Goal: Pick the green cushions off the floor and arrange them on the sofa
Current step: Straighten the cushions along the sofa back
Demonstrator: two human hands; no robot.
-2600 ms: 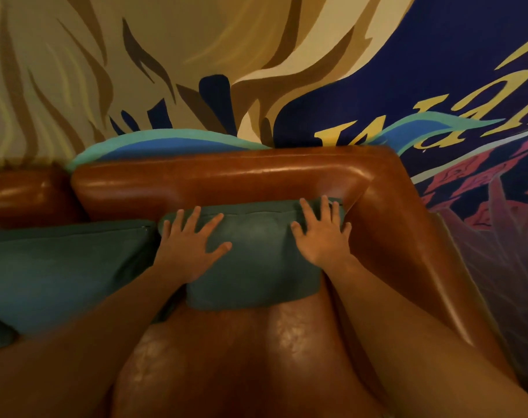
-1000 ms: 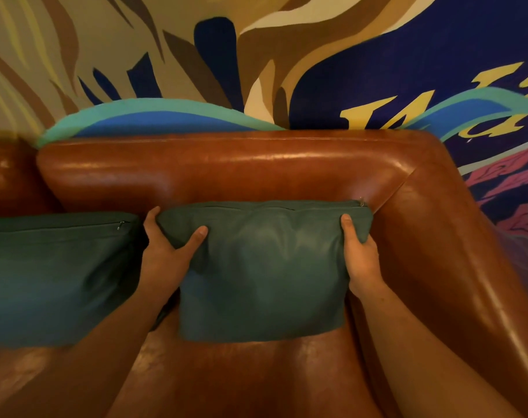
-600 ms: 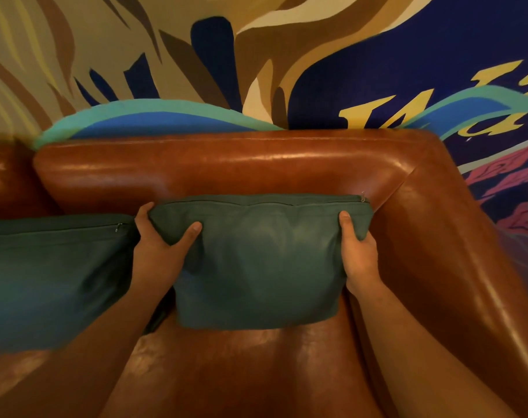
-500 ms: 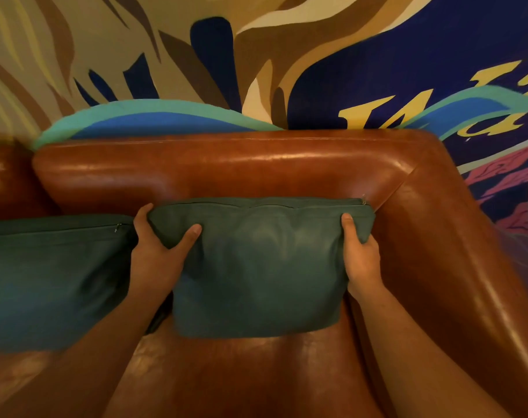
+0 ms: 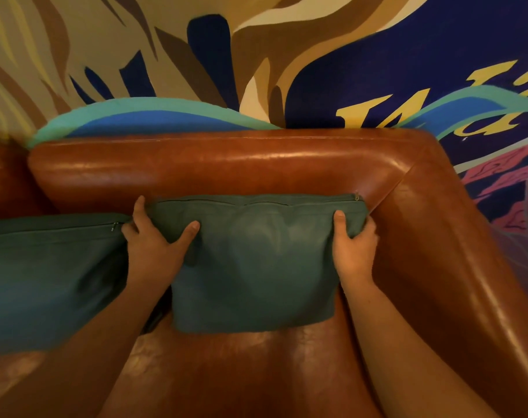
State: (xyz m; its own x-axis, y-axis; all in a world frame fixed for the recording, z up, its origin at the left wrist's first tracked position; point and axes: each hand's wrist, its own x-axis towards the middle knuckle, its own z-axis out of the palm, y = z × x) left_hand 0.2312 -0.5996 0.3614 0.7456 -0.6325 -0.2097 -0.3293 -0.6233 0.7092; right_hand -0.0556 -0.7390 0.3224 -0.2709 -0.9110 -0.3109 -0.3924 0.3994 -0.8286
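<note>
Sofa seat (image 5: 241,372): shiny leather was seen below the forearms.
Left hand (image 5: 154,248): the green cushion (image 5: 253,267) was gripped at its upper left corner.
Right hand (image 5: 354,251): the upper right corner was pinched likewise.
Second cushion (image 5: 45,276): it was leaned just beside, leftwards.
Backrest (image 5: 226,167): the green cushion was held upright against it, zipper on top.
Risk: once released, it could slide forward on the smooth leather.

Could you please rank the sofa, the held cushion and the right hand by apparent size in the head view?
Largest to smallest:
1. sofa
2. held cushion
3. right hand, gripping that cushion's edge
</note>
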